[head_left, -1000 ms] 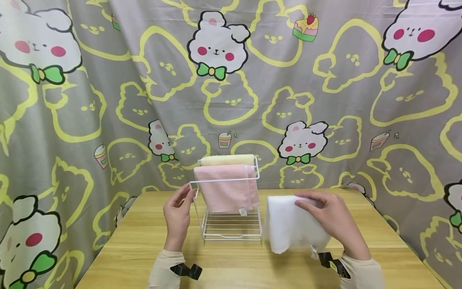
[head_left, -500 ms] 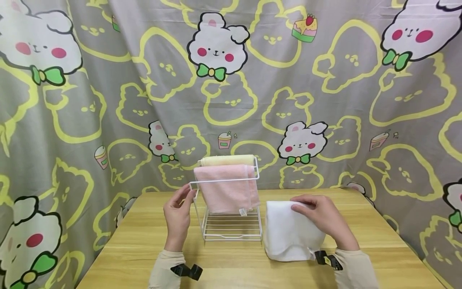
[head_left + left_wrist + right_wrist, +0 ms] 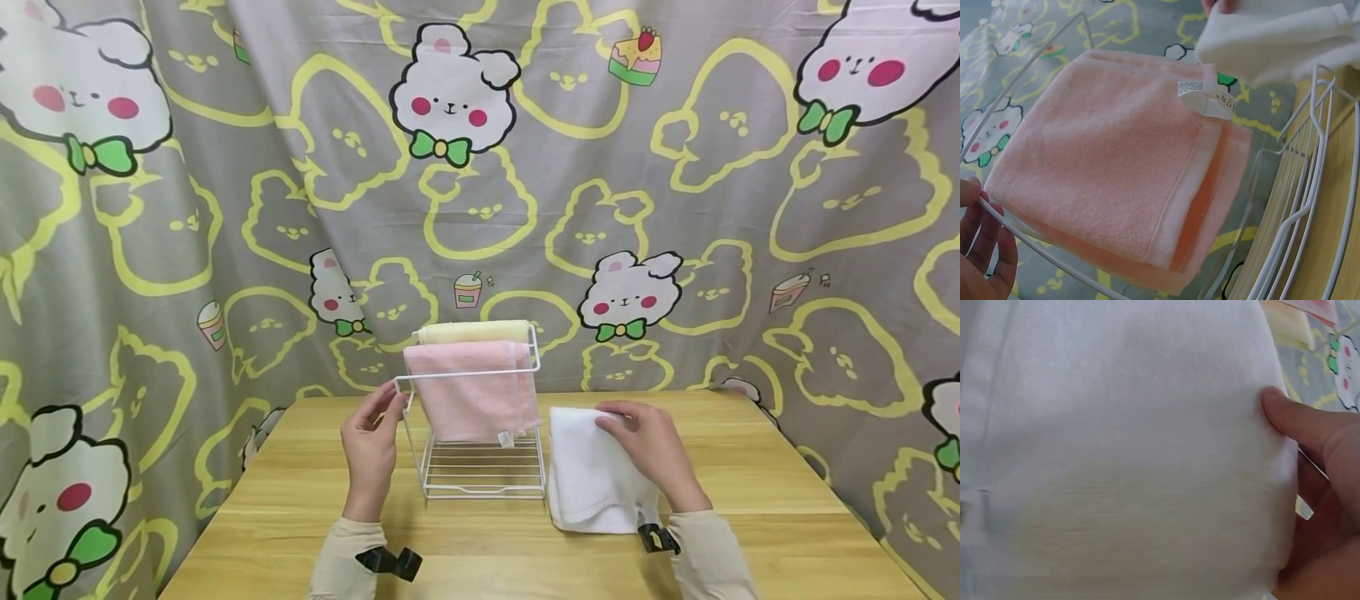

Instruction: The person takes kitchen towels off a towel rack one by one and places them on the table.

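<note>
A white wire rack [image 3: 483,492] stands on the table with a pink towel [image 3: 468,396] draped over one of its bars. Behind that hangs a pale yellow towel [image 3: 474,332]. At the rack's upper left corner, my left hand [image 3: 369,454] pinches the front bar between thumb and fingers; the left wrist view shows this grip on the white bar [image 3: 1041,250]. To the right of the rack, my right hand [image 3: 648,446] pinches the top fold of a folded white towel [image 3: 588,475], which hangs down close to the rack. In the right wrist view the thumb presses the white towel's edge [image 3: 1147,425].
The wooden table [image 3: 285,492] spreads around the rack. Close behind it hangs a grey curtain [image 3: 525,208] with rabbit prints and yellow outlines. The rack's wire shelf [image 3: 483,462] is low, beneath the hanging towels.
My right hand has moved left with the white towel, bringing it nearer to the rack; it dipped a little, then rose. My left hand and the rack have stayed in place.
</note>
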`<state>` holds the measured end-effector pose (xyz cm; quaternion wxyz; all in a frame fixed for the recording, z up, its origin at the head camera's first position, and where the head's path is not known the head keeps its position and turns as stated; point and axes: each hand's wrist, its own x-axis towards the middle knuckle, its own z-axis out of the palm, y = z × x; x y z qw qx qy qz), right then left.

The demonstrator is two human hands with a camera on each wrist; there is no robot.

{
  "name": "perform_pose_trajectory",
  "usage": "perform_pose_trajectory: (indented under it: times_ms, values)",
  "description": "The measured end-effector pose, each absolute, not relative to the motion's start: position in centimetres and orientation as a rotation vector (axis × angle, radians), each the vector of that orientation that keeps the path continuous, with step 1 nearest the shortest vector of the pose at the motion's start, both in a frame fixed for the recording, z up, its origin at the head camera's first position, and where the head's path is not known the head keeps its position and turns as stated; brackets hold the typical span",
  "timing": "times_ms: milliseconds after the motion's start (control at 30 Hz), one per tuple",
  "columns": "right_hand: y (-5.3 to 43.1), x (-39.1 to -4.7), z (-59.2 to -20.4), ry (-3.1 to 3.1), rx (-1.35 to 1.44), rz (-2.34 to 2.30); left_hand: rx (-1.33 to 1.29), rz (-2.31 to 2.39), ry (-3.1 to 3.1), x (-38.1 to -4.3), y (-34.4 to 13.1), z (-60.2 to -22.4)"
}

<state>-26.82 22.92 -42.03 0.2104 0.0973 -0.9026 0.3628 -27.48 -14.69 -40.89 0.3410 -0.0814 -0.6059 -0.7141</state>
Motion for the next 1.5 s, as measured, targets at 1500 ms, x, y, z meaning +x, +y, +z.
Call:
perform_pose_trajectory:
  times_ms: [1500]
  values:
    - [22.2, -29.2, -46.2, -2.618, 0.386, 0.701, -0.188, -1.860, -1.606, -27.3, -14.6, -40.8]
